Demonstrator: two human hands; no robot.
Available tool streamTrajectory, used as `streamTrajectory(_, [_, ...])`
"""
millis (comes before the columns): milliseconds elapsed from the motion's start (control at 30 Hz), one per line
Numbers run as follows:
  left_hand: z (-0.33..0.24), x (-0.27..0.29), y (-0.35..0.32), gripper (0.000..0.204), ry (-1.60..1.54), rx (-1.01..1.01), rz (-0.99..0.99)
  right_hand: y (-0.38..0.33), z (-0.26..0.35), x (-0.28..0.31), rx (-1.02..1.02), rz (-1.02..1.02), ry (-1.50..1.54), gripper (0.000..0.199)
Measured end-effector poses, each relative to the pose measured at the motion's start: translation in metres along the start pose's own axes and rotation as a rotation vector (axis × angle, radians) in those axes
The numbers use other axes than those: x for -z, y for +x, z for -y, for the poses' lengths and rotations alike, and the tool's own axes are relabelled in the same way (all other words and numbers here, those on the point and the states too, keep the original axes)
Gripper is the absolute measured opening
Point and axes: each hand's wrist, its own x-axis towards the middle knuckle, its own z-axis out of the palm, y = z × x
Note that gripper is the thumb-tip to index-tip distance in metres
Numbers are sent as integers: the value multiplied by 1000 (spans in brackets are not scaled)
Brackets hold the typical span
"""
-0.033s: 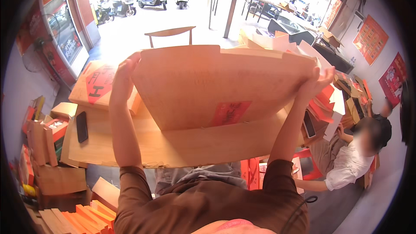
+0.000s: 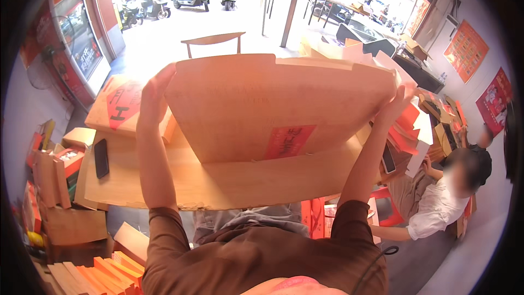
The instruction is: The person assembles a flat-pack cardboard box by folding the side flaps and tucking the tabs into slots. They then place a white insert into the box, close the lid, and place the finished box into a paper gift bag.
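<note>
A large brown cardboard panel (image 2: 229, 104), perhaps a flattened box or a box side, stands tilted up across the wooden table (image 2: 262, 186). Its lower edge rests on the tabletop, and a red printed patch (image 2: 289, 142) shows low on its face. At the upper left corner, my left hand (image 2: 156, 90) is closed round the side edge, its fingertips hidden behind. My right hand (image 2: 392, 106) grips the upper right corner, with some fingers reaching past the edge.
A printed carton (image 2: 115, 106) and a black phone (image 2: 101, 158) lie at the table's left, another phone (image 2: 388, 158) at its right. Red and white card pieces (image 2: 412, 125) pile up beyond my right arm. Another person (image 2: 442, 202) sits at right. Boxes (image 2: 76, 224) crowd the lower left.
The fingers of my right hand sit closer to the panel's edge than before. The panel has hardly moved.
</note>
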Motion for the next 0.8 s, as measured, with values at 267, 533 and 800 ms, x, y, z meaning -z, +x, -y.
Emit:
streamTrajectory(267, [-3, -33, 12, 100, 568, -20, -201, 8, -136, 120, -337, 594, 466, 95])
streamTrajectory(533, [49, -125, 15, 87, 1030, 244, -136, -133, 20, 63, 75, 221, 47, 107])
streamTrajectory(800, [40, -211, -29, 127, 244, 115, 167, -248, 100, -11, 400, 701, 84, 88])
